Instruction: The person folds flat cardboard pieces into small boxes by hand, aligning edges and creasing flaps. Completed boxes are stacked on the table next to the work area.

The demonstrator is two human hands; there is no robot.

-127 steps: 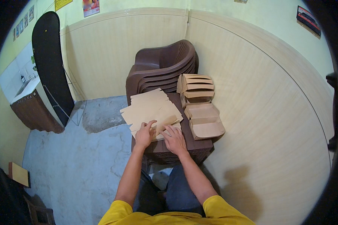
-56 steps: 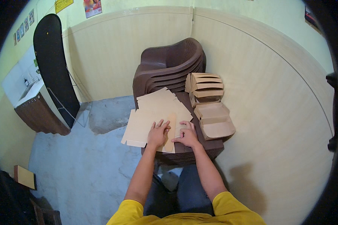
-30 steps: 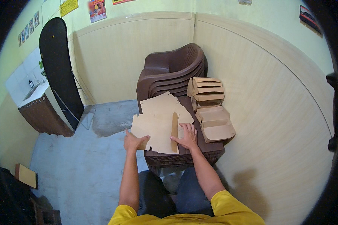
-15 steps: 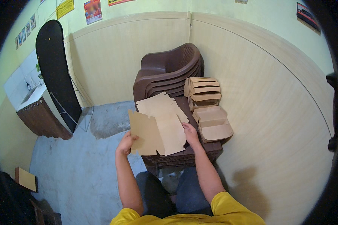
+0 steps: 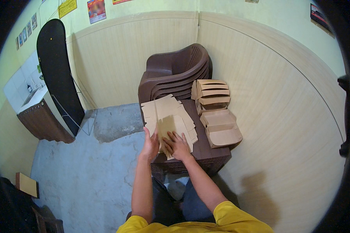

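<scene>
A brown cardboard box blank (image 5: 170,123) lies over other flat blanks (image 5: 161,104) on a brown woven-pattern table (image 5: 210,154). Its left part stands up along a crease. Against the outer side of that raised part, my left hand (image 5: 150,146) is upright with fingers stretched out. My right hand (image 5: 177,146) rests palm down on the blank, right of the crease, its fingers spread. Neither hand grips anything. Part of the raised flap is hidden between my hands.
An open cardboard box (image 5: 223,134) sits on the table's right side, beside a stack of formed boxes (image 5: 212,93). Stacked brown plastic chairs (image 5: 175,70) stand behind. A wood-look wall (image 5: 276,116) runs along the right. At left are a black board (image 5: 54,70) and a sink (image 5: 34,97).
The blank, held by its edges before, now lies lower on the pile with its left part folded up. My hands have come together; the right one let go and flattened onto the cardboard.
</scene>
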